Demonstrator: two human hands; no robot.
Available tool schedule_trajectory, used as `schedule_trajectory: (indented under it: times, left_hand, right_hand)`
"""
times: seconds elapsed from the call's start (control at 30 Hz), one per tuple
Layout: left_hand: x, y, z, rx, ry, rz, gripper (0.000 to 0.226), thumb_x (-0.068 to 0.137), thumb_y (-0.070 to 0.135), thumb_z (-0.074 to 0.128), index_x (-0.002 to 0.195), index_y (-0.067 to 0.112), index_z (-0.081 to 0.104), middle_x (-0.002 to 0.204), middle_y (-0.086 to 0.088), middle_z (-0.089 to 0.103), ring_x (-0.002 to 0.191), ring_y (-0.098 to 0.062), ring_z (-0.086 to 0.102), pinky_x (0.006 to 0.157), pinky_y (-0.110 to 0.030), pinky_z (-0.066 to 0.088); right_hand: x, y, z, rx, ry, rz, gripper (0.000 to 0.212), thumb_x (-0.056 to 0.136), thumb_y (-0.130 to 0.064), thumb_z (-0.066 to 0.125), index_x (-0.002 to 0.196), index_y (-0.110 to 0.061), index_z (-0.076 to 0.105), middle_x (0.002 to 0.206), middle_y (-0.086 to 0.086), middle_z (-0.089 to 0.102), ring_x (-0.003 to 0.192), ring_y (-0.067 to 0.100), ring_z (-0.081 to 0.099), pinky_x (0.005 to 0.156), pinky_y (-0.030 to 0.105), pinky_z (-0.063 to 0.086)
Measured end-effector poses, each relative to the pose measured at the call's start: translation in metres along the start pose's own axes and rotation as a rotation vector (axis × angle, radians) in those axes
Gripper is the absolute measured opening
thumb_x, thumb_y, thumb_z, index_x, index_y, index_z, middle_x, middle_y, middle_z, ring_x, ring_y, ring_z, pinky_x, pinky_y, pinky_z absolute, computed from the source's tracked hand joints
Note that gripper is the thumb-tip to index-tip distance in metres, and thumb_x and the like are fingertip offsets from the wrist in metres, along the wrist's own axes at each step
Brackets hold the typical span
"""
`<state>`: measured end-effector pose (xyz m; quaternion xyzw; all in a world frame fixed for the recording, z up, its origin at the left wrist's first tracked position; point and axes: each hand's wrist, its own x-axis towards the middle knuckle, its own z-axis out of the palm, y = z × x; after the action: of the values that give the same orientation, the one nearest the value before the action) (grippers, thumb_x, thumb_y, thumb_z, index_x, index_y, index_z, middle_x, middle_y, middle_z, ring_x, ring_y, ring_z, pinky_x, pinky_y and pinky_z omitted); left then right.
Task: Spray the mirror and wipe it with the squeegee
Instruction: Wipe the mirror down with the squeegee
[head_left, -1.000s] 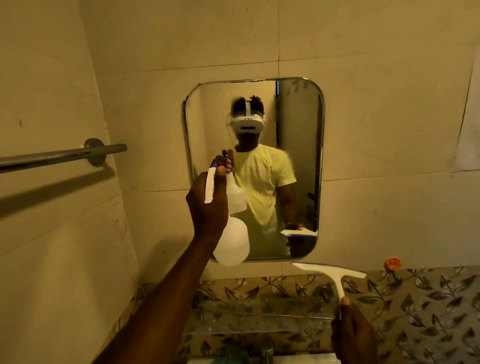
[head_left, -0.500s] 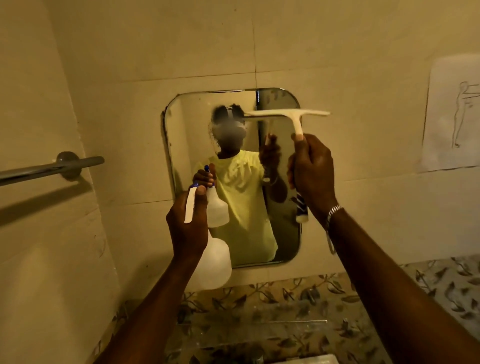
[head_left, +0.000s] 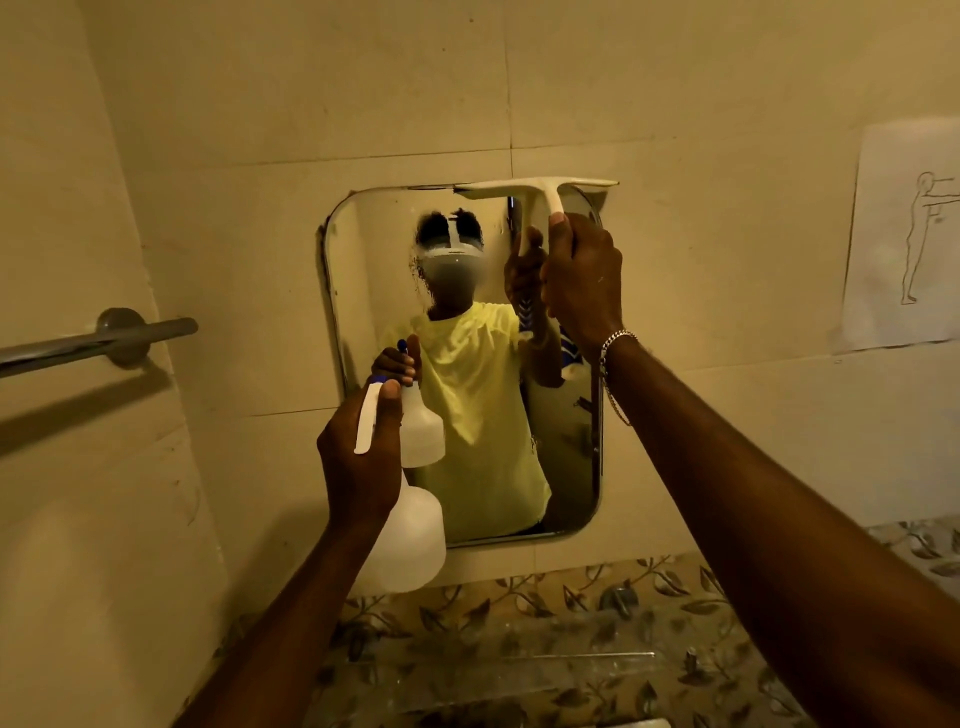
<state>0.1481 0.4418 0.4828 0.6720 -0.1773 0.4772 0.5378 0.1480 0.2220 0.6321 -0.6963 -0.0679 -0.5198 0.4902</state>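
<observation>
A rounded rectangular mirror hangs on the tiled wall in front of me. My right hand grips the handle of a white squeegee, whose blade lies level across the mirror's top right edge. My left hand holds a white spray bottle by its trigger head, low at the mirror's left side. The nozzle points toward the glass. The mirror reflects a person in a yellow shirt and both tools.
A metal towel bar sticks out from the left wall. A paper with a line drawing is taped to the wall at right. Below the mirror runs a leaf-patterned tile band with a glass shelf.
My right hand has risen with the squeegee from below the mirror to its top right edge. The spray bottle has stayed at the mirror's lower left.
</observation>
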Motion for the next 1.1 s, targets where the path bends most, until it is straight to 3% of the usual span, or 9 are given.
schedule_trajectory:
  times: [0.17, 0.33, 0.57, 0.67, 0.8, 0.97, 1.07, 1.1]
  left_hand:
    - [0.006, -0.006, 0.004, -0.007, 0.009, -0.006, 0.06, 0.096, 0.055, 0.049, 0.112, 0.0, 0.07, 0.097, -0.014, 0.074, 0.083, -0.011, 0.066, 0.067, 0.002, 0.047]
    - [0.007, -0.012, 0.007, -0.037, 0.001, -0.018, 0.069, 0.09, 0.063, 0.046, 0.111, 0.002, 0.07, 0.094, -0.004, 0.071, 0.083, -0.006, 0.067, 0.069, 0.001, 0.049]
    - [0.007, -0.026, 0.008, -0.017, 0.025, -0.043, 0.049, 0.096, 0.05, 0.051, 0.106, 0.006, 0.071, 0.092, -0.004, 0.072, 0.085, -0.013, 0.069, 0.074, -0.014, 0.051]
    - [0.01, -0.028, 0.007, -0.013, 0.009, -0.039, 0.058, 0.096, 0.054, 0.05, 0.105, 0.001, 0.072, 0.088, -0.006, 0.072, 0.081, -0.007, 0.067, 0.071, -0.007, 0.051]
    - [0.012, -0.033, 0.007, -0.002, 0.008, -0.028, 0.054, 0.099, 0.047, 0.049, 0.106, -0.001, 0.072, 0.087, -0.005, 0.072, 0.081, -0.005, 0.067, 0.072, -0.005, 0.052]
    - [0.013, -0.04, 0.008, 0.01, 0.034, -0.035, 0.048, 0.1, 0.04, 0.053, 0.112, -0.003, 0.071, 0.097, -0.014, 0.074, 0.088, -0.021, 0.07, 0.084, -0.033, 0.06]
    - [0.012, -0.043, 0.01, 0.021, 0.03, -0.048, 0.044, 0.1, 0.037, 0.054, 0.112, -0.003, 0.071, 0.099, -0.015, 0.075, 0.092, -0.025, 0.072, 0.086, -0.038, 0.061]
    - [0.011, -0.043, 0.01, 0.026, 0.027, -0.053, 0.044, 0.101, 0.037, 0.054, 0.112, -0.002, 0.071, 0.098, -0.013, 0.075, 0.091, -0.023, 0.072, 0.086, -0.037, 0.062]
  right_hand:
    - [0.003, -0.003, 0.009, -0.069, 0.032, 0.005, 0.043, 0.111, -0.028, 0.039, 0.098, 0.001, 0.069, 0.086, 0.019, 0.072, 0.077, 0.034, 0.07, 0.071, 0.051, 0.057]
    - [0.001, 0.007, 0.015, -0.084, 0.062, -0.013, 0.04, 0.111, -0.027, 0.04, 0.104, 0.001, 0.068, 0.089, 0.018, 0.073, 0.079, 0.031, 0.071, 0.073, 0.051, 0.058]
    - [-0.002, 0.02, 0.024, -0.051, 0.109, -0.059, 0.036, 0.111, -0.025, 0.041, 0.113, 0.001, 0.067, 0.092, 0.017, 0.074, 0.079, 0.03, 0.072, 0.072, 0.051, 0.059]
    - [-0.003, 0.027, 0.028, -0.036, 0.116, -0.064, 0.036, 0.112, -0.025, 0.041, 0.117, 0.0, 0.066, 0.094, 0.017, 0.075, 0.08, 0.029, 0.074, 0.073, 0.049, 0.061]
    - [-0.005, 0.037, 0.035, -0.021, 0.148, -0.088, 0.036, 0.111, -0.026, 0.042, 0.118, 0.001, 0.065, 0.094, 0.016, 0.075, 0.079, 0.028, 0.074, 0.072, 0.048, 0.061]
    - [-0.043, 0.075, 0.036, -0.051, 0.15, -0.162, 0.034, 0.11, -0.031, 0.044, 0.117, -0.005, 0.066, 0.086, 0.006, 0.073, 0.072, 0.017, 0.072, 0.063, 0.033, 0.061]
    - [-0.094, 0.115, 0.031, -0.095, 0.118, -0.116, 0.03, 0.11, -0.034, 0.042, 0.116, -0.015, 0.064, 0.082, -0.002, 0.067, 0.068, 0.012, 0.067, 0.056, 0.034, 0.056]
    - [-0.113, 0.128, 0.028, -0.104, 0.113, -0.094, 0.029, 0.111, -0.034, 0.041, 0.116, -0.016, 0.064, 0.08, -0.007, 0.064, 0.068, 0.008, 0.064, 0.054, 0.029, 0.053]
